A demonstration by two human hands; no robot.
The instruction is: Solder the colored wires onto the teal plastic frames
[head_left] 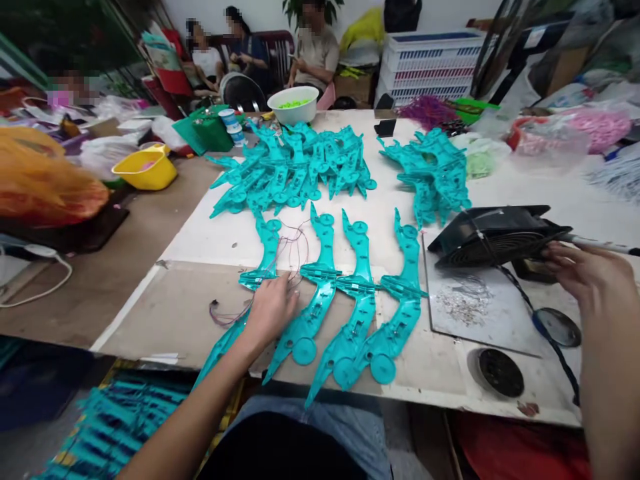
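My left hand is closed over the leftmost teal plastic part, its fingers pinching thin wires at the part's middle joint. The exact pinch point is hidden. Loose wire ends with a small dark connector lie left of the hand. Beside it, three similar teal parts lie in a row. At the right, my right hand has its fingers curled at a slim rod, seemingly a soldering iron, next to a black fan; its grip is partly hidden.
Piles of teal parts lie farther back. A white board bears metal scraps; a round dark tin stands near the front edge. A white bowl and yellow basket stand beyond. Several people sit at the back.
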